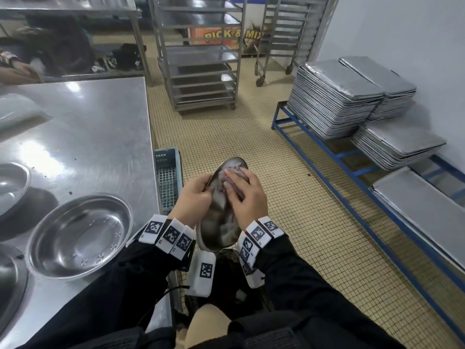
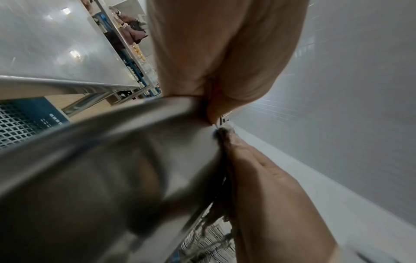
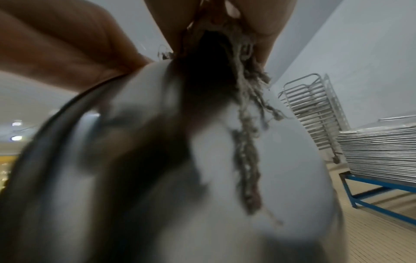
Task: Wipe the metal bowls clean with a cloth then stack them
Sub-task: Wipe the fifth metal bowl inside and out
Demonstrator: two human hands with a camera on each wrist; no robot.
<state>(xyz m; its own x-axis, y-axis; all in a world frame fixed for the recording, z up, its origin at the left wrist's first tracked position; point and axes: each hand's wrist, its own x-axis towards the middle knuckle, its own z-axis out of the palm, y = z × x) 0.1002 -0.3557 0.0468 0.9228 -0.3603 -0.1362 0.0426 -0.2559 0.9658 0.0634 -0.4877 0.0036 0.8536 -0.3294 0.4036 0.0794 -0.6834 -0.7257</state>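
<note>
now the wiping step is in hand. the left hand grips the rim of a bowl, holding it tilted on edge in the air beside the desk, above the floor. the right hand lies inside the bowl with fingers fairly straight, pressing a frayed cloth against the inner wall; the right wrist view shows loose threads trailing over the metal. another bowl sits upright on the desk near its edge, and parts of two more bowls show at the left border. whether those are already wiped, i cannot tell. next, by my judgement, the cloth must sweep round the rest of the inside while the left hand turns the bowl, then the bowl goes into the one on the desk, lowered level so the rims nest.
</note>
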